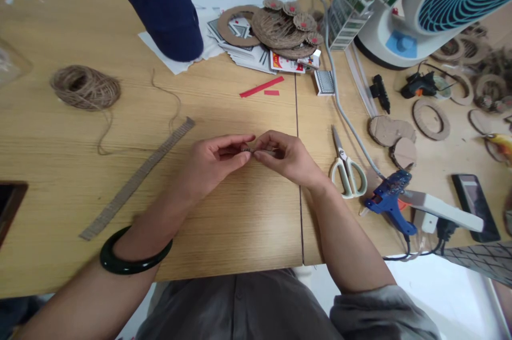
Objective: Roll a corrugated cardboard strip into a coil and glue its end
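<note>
Inspector: Currently, both hands are met over the table, a little in from its near edge. The left hand and the right hand each pinch one end of a small brown piece between thumb and fingertips.

Clerk: What is the piece?

Inspector: Too small to tell. It is short and dark, and appears to be held clear of the tabletop.

Clerk: Step in hand?

Inspector: In my judgement, fine fingertip shaping or rolling of that piece. No tool is in use. The scissors lie just right of the right wrist, and the blue glue gun lies beyond them. Both are untouched.

Clerk: And to the left?

Inspector: A woven strip lies slantwise beside the left forearm. A ball of twine sits well apart at the far left. A dark bangle is on the left wrist.

Clerk: What does the next move call for?

Inspector: As I judge it, a steady two-handed pinch, since the piece is slight and a slackened grip would drop it. Should a tool be wanted, the right hand is nearer to both, and the left would have to hold the piece alone.
</note>
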Motion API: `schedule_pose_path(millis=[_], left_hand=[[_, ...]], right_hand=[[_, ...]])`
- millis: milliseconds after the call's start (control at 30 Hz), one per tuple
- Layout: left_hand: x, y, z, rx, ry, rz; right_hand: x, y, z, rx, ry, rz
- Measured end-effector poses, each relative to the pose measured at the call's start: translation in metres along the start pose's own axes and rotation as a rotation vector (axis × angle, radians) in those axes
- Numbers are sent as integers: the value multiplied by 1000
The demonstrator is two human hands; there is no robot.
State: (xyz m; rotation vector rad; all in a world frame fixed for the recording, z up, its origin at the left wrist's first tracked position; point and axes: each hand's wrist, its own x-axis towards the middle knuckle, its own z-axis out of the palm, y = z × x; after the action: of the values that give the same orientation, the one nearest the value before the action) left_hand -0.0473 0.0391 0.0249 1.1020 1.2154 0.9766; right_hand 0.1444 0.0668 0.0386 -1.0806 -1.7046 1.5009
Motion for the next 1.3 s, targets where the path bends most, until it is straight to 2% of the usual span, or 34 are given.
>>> schedule_pose_path(millis=[467, 767, 1000, 1300], left_hand=[[-1, 2, 1, -7, 19, 8], [-2, -2, 3, -30, 48, 17], [-1, 3, 5, -28, 75, 1], [-2, 8, 5, 21, 62, 41]], right_hand=[[1, 4, 3, 4, 7, 8], [-1, 5, 6, 36, 22, -63], [0, 5, 11, 187, -4, 52], [0, 5, 13, 283, -5, 60]])
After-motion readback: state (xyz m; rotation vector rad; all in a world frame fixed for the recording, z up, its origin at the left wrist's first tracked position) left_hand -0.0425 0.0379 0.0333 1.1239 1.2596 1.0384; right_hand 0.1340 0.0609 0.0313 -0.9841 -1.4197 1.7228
